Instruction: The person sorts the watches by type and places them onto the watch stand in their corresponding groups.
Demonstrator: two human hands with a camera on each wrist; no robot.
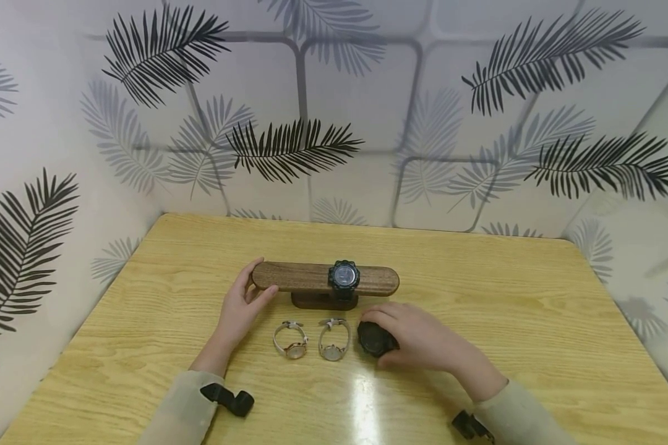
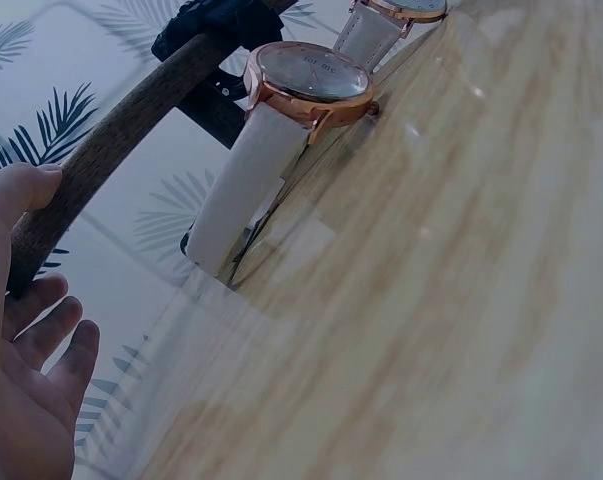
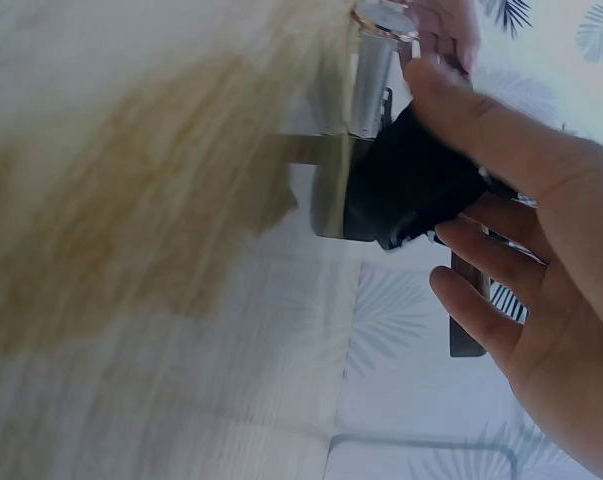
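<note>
A dark wooden watch stand [image 1: 295, 276] has a long rounded bar on a small base [image 1: 317, 301]. My left hand [image 1: 239, 312] grips the bar's left end, thumb in front and fingers behind. Strapped round the bar, right of its middle, is a black digital watch [image 1: 344, 276]. In front of the stand, my right hand [image 1: 423, 339] holds a second black watch [image 1: 373, 340] between thumb and fingers; the right wrist view shows this watch [image 3: 406, 180] low at the tabletop, its face hidden there.
Two white-strapped watches with rose-gold cases, the left watch [image 1: 296, 351] and the right watch [image 1: 332, 352], stand on the wooden table [image 1: 161, 321] between my hands. Behind the table's far edge rises a leaf-patterned wall [image 1: 356, 185].
</note>
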